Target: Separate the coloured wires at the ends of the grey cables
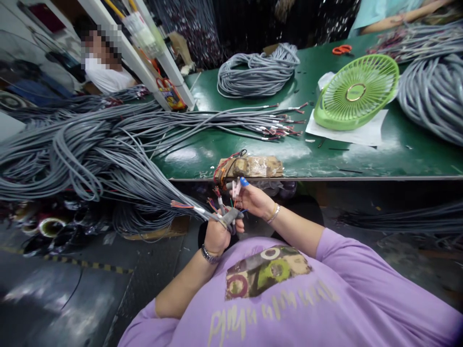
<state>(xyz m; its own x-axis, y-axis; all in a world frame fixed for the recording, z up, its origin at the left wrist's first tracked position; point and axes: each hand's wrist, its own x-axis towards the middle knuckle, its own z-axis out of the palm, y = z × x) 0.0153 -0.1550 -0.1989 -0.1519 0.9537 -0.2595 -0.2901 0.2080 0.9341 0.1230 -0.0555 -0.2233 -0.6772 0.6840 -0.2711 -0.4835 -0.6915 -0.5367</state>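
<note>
lilac shirt [275, 299] below, two hands among grey cables [152, 168].
the cables run from the green table [415, 164] over its near edge, probably so their ends reach the lap; the left hand [216, 237] is closed round several near their stripped ends, seemingly to steady them, forearm angled up and inward. the right hand [255, 201], wrist above the shirt, reaches across with bent fingers, pinching a small pale piece [236, 189] beside the coloured wires [214, 205], apparently for a fine touch.

Grn tabletop [325, 162], gry cables [144, 166], lt-grn fan [372, 82], lilac shirt [361, 274] w/ multicol print [269, 271] & yel/blk striped floor tape [108, 266]
</note>
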